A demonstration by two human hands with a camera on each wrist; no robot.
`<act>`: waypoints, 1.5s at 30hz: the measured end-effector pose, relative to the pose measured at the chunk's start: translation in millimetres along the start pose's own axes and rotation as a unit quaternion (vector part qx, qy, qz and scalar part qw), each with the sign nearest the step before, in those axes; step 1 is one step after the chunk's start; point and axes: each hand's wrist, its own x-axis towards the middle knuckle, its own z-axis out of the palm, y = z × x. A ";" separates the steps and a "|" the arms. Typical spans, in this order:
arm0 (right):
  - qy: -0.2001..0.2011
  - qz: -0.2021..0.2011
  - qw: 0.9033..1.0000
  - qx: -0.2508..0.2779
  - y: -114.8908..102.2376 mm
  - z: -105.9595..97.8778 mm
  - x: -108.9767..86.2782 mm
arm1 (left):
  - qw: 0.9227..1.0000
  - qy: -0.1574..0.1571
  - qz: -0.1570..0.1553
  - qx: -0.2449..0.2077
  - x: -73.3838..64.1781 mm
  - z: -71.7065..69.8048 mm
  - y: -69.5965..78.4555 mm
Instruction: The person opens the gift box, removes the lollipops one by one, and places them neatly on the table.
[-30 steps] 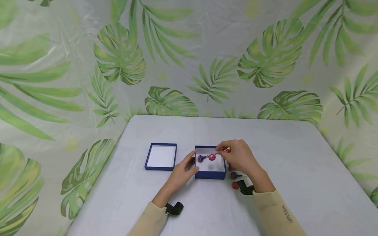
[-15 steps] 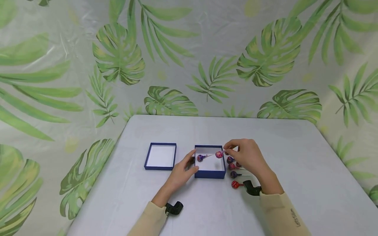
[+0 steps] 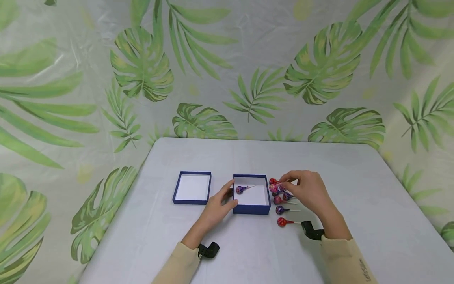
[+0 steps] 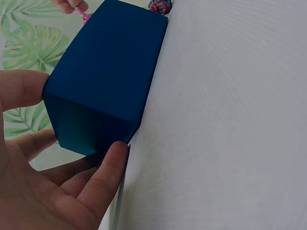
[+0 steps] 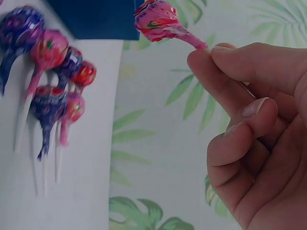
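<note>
My left hand [image 3: 218, 207] holds the left side of a blue box [image 3: 252, 210] with a white inside. In the left wrist view its thumb is at the upper front corner, and its other fingers spread along the side wall. My right hand [image 3: 308, 191] pinches a pink lollipop [image 5: 158, 21] between thumb and index finger, right behind the wrapped head; the stick is hidden in the hand. This lollipop hangs over a group of lollipops right of the box, overlapping them in the head view. One purple lollipop [image 3: 240, 189] lies inside the box, its stick pointing right.
A shallow blue-rimmed lid [image 3: 192, 202] with a white inside lies left of the box. Right of the box, several lollipops lie in a rough column, including a purple one [image 3: 280, 210] and a red one [image 3: 281, 221]. Leaf-print sheeting [image 3: 209, 79] surrounds the white table [image 3: 330, 157].
My right hand has moved right from over the box, carrying the pink lollipop past the right wall to above the loose lollipops. The left hand has stayed at the box.
</note>
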 end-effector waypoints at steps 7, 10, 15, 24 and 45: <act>0.001 0.010 1.000 -0.014 15.3 -1.3 -4.9 | 1.000 -0.001 -0.005 -0.003 -0.2 -1.5 0.8; -0.002 0.019 1.000 -0.015 21.5 -1.2 -8.2 | 1.000 -0.001 -0.006 -0.002 0.4 -1.5 0.7; -0.012 0.032 0.999 -0.016 31.4 0.1 -14.4 | 1.000 -0.003 -0.009 -0.005 0.5 -0.6 0.8; -0.037 0.051 0.998 -0.008 47.2 5.3 -23.1 | 1.000 -0.003 -0.008 -0.006 -0.7 0.1 -0.5; -0.061 0.081 0.995 0.018 75.2 8.5 -31.1 | 1.000 -0.003 -0.002 -0.007 -0.2 -0.7 0.1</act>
